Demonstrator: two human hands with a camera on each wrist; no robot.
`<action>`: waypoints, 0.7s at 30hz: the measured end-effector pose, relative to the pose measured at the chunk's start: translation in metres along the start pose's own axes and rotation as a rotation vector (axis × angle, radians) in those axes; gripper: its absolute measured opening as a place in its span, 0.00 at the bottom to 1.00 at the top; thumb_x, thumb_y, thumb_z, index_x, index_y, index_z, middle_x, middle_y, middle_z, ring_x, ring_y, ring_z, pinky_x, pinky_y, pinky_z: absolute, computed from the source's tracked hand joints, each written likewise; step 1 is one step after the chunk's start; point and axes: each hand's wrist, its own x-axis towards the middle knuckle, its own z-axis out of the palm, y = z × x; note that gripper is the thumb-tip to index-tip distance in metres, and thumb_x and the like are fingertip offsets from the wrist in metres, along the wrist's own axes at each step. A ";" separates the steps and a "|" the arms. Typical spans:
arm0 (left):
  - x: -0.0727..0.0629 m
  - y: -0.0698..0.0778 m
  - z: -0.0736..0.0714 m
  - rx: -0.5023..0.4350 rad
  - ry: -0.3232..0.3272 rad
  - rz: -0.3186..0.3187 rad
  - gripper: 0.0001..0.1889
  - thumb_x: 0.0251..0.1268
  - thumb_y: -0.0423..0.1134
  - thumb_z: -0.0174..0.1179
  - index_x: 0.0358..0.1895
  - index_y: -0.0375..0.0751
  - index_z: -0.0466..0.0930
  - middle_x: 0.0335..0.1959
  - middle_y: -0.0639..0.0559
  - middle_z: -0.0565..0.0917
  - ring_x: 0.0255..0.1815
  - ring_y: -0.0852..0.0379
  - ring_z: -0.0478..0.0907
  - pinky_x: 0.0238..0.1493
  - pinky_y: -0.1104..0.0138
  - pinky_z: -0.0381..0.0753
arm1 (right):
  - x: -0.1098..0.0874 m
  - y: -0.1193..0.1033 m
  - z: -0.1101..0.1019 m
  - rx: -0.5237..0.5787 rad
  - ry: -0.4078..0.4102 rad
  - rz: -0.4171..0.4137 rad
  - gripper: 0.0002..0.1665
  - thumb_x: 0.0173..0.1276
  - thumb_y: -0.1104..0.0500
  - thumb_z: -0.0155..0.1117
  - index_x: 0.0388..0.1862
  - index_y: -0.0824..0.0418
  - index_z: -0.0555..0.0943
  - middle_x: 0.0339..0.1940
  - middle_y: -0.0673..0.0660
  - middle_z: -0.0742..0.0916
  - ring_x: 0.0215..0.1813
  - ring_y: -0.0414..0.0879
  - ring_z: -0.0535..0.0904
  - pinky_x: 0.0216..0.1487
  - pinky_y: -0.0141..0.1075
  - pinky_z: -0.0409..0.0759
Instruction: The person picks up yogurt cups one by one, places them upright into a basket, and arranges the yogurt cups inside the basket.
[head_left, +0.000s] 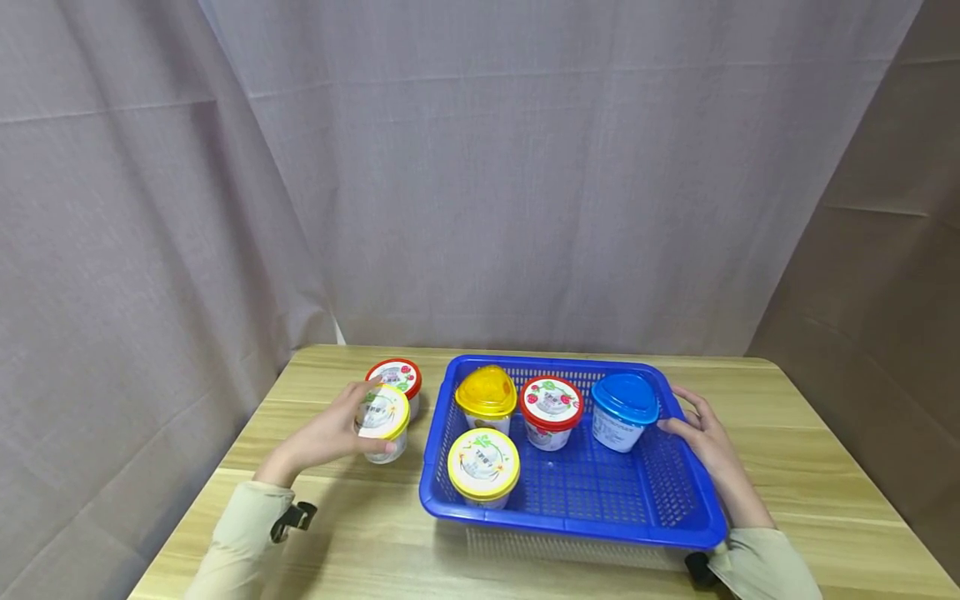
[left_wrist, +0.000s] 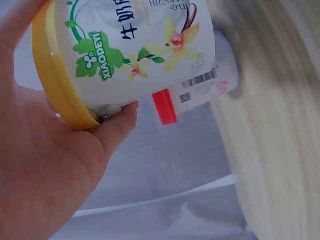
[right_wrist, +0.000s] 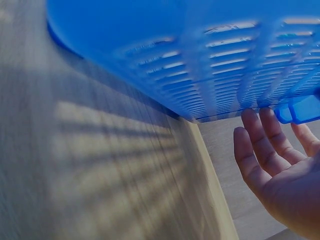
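Observation:
My left hand point(head_left: 330, 433) grips a yellow-lidded cup point(head_left: 384, 417), thumb on the near side and fingers round the far side. Flowers and green leaves are printed on its white wall in the left wrist view. A red-lidded cup point(head_left: 397, 375) stands just behind it, partly covered. On the right, my right hand point(head_left: 708, 446) holds the side of the blue plastic basket point(head_left: 570, 527), its thumb at the rim. The right wrist view has the fingertips point(right_wrist: 248, 117) against the slotted outer wall; the thumb is hidden there.
Inside the basket stand a cup with a domed yellow lid point(head_left: 487, 392), a red-lidded cup point(head_left: 551, 400), a flat yellow-lidded cup point(head_left: 483, 462) and a blue-lidded cup point(head_left: 624, 400). The wooden table point(head_left: 360, 533) ends at a grey curtain point(head_left: 480, 183) behind.

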 end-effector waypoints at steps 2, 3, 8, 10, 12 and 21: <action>0.001 0.003 -0.003 0.007 0.007 0.006 0.61 0.47 0.53 0.80 0.80 0.37 0.50 0.70 0.34 0.64 0.63 0.40 0.70 0.65 0.43 0.70 | 0.000 0.000 0.000 0.005 -0.001 0.002 0.41 0.73 0.62 0.60 0.80 0.55 0.53 0.40 0.30 0.82 0.39 0.38 0.85 0.40 0.38 0.86; 0.002 0.004 -0.004 0.010 0.011 0.010 0.61 0.47 0.53 0.80 0.80 0.37 0.50 0.70 0.33 0.63 0.64 0.39 0.69 0.65 0.42 0.70 | 0.000 0.000 0.000 0.005 0.000 0.002 0.41 0.73 0.62 0.59 0.80 0.55 0.53 0.39 0.30 0.82 0.39 0.38 0.85 0.40 0.38 0.86; 0.006 0.012 -0.010 0.039 0.025 0.035 0.60 0.47 0.53 0.80 0.79 0.36 0.52 0.69 0.32 0.65 0.64 0.38 0.70 0.65 0.42 0.70 | -0.001 0.000 0.000 0.007 0.004 0.007 0.41 0.73 0.62 0.60 0.80 0.54 0.54 0.38 0.31 0.82 0.39 0.38 0.85 0.39 0.38 0.86; 0.008 0.014 -0.012 0.041 0.027 0.042 0.59 0.47 0.53 0.80 0.79 0.36 0.53 0.68 0.33 0.66 0.63 0.38 0.71 0.64 0.42 0.71 | -0.001 -0.001 0.000 0.004 0.005 0.010 0.41 0.73 0.61 0.60 0.80 0.52 0.55 0.38 0.30 0.82 0.39 0.38 0.84 0.39 0.37 0.85; 0.009 0.016 -0.014 0.040 0.028 0.040 0.59 0.46 0.53 0.80 0.79 0.38 0.54 0.67 0.34 0.67 0.62 0.40 0.71 0.63 0.43 0.72 | -0.001 0.000 0.000 0.004 0.003 0.011 0.41 0.73 0.61 0.60 0.79 0.51 0.55 0.38 0.31 0.82 0.39 0.38 0.84 0.39 0.37 0.85; 0.013 0.023 -0.025 0.061 0.039 0.056 0.58 0.48 0.53 0.80 0.80 0.42 0.53 0.69 0.35 0.66 0.63 0.40 0.71 0.63 0.42 0.72 | -0.002 -0.001 0.000 0.010 -0.004 -0.001 0.41 0.73 0.60 0.61 0.79 0.51 0.55 0.39 0.30 0.82 0.38 0.38 0.85 0.39 0.37 0.86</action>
